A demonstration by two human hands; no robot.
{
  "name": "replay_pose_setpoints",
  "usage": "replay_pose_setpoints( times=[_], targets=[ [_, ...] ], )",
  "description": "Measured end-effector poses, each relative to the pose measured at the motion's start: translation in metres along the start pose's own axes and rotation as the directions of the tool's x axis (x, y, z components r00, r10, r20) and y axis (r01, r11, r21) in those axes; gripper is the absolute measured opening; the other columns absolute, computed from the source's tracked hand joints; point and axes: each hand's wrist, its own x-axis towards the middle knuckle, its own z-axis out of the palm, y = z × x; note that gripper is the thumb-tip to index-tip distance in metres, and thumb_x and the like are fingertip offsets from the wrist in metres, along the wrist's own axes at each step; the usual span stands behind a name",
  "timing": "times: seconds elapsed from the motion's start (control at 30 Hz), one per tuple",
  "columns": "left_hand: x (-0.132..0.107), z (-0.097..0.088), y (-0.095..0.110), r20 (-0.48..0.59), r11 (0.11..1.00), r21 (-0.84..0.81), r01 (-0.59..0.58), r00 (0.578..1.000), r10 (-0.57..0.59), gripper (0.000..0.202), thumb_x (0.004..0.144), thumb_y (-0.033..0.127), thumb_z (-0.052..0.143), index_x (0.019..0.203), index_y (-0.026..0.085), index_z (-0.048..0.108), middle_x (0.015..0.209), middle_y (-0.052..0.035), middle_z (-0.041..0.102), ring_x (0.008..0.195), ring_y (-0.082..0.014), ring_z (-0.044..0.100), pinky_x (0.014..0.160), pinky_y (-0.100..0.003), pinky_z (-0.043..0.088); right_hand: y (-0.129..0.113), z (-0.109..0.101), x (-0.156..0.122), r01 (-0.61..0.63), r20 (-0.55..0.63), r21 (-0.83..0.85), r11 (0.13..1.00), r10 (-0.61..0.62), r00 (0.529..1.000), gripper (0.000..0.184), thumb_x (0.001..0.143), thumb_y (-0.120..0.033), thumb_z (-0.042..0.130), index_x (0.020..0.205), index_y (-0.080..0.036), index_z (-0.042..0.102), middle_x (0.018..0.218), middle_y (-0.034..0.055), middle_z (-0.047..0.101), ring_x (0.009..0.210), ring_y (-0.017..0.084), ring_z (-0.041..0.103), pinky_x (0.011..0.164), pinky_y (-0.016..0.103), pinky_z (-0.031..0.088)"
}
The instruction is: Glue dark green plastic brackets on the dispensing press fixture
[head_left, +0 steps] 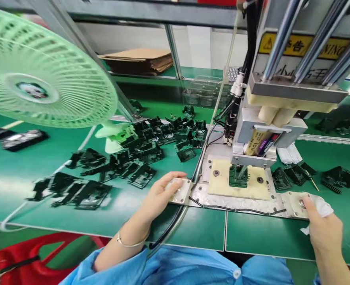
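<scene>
My left hand (160,194) rests with its fingers on the left button plate (181,190) of a small press machine (270,118). My right hand (322,229) presses its thumb on the right button plate (296,202) and holds a white cloth (322,208) under its fingers. Between the plates, a black plastic part (238,177) sits on the cream fixture block (222,186) under the press head (259,144). A bracelet circles my left wrist.
Several black plastic parts (139,154) lie heaped on the green bench left of the machine, with a few more (338,178) to its right. A green fan (41,71) stands at left. Clear trays (203,93) and cardboard (139,59) sit at the back. A black cable (175,221) runs off the bench edge.
</scene>
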Motion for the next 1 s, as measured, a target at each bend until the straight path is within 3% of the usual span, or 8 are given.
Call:
replay_pose_setpoints(
  times=[0.1, 0.23, 0.47, 0.77, 0.87, 1.0],
  targets=[
    [0.001, -0.002, -0.002, -0.004, 0.999, -0.031, 0.029, 1.000, -0.030, 0.058, 0.078, 0.067, 0.068, 0.109, 0.017, 0.066, 0.100, -0.0060, 0.071, 0.079, -0.0189, 0.061, 0.069, -0.024, 0.045, -0.009, 0.002, -0.003, -0.074, -0.018, 0.029, 0.997, 0.075, 0.997, 0.065, 0.064, -0.069, 0.077, 0.094, -0.012, 0.076, 0.095, 0.0148, 0.075, 0.097, 0.038, 0.067, 0.082, 0.045, 0.049],
    [0.002, -0.001, 0.000, -0.012, 0.997, -0.007, 0.077, 0.997, -0.077, 0.055, 0.080, 0.062, 0.068, 0.112, 0.017, 0.065, 0.102, -0.0049, 0.068, 0.080, -0.0184, 0.056, 0.069, -0.023, 0.042, -0.015, 0.003, -0.005, -0.032, 0.015, 0.056, 0.998, 0.031, 0.999, 0.066, 0.066, -0.070, 0.075, 0.098, -0.012, 0.077, 0.102, 0.0145, 0.075, 0.101, 0.036, 0.067, 0.086, 0.043, 0.050],
    [-0.003, 0.001, 0.006, -0.039, 0.993, 0.005, 0.122, 0.992, -0.122, 0.058, 0.079, 0.067, 0.068, 0.111, 0.018, 0.066, 0.102, -0.0039, 0.068, 0.082, -0.0190, 0.055, 0.070, -0.023, 0.041, -0.018, 0.000, -0.008, -0.064, 0.003, 0.040, 0.997, 0.064, 0.998, 0.064, 0.068, -0.067, 0.076, 0.099, -0.012, 0.077, 0.099, 0.0136, 0.075, 0.095, 0.034, 0.068, 0.076, 0.039, 0.050],
    [-0.004, 0.005, 0.003, -0.088, 0.976, -0.121, 0.181, 0.978, -0.192, 0.067, 0.069, 0.072, 0.076, 0.110, 0.021, 0.065, 0.101, -0.0038, 0.070, 0.078, -0.0193, 0.055, 0.068, -0.024, 0.041, -0.021, -0.001, -0.013, -0.095, 0.021, 0.047, 0.994, 0.094, 0.995, 0.060, 0.069, -0.066, 0.077, 0.101, -0.015, 0.078, 0.093, 0.0101, 0.075, 0.080, 0.028, 0.067, 0.069, 0.037, 0.050],
    [-0.005, 0.008, 0.002, -0.130, 0.975, -0.150, 0.161, 0.975, -0.181, 0.066, 0.066, 0.071, 0.078, 0.106, 0.020, 0.067, 0.098, -0.0038, 0.071, 0.076, -0.0193, 0.056, 0.066, -0.025, 0.042, -0.021, -0.001, -0.013, -0.092, 0.031, 0.048, 0.995, 0.090, 0.995, 0.061, 0.070, -0.067, 0.077, 0.102, -0.015, 0.077, 0.096, 0.0107, 0.075, 0.084, 0.029, 0.067, 0.069, 0.036, 0.050],
    [-0.003, 0.000, 0.005, -0.069, 0.987, -0.041, 0.158, 0.985, -0.160, 0.065, 0.072, 0.073, 0.070, 0.111, 0.021, 0.066, 0.107, -0.0066, 0.072, 0.081, -0.0226, 0.061, 0.068, -0.027, 0.047, -0.019, -0.002, -0.013, -0.150, 0.031, 0.021, 0.989, 0.149, 0.988, 0.068, 0.066, -0.070, 0.078, 0.103, -0.013, 0.076, 0.100, 0.0130, 0.074, 0.090, 0.033, 0.068, 0.061, 0.035, 0.049]
  ],
)
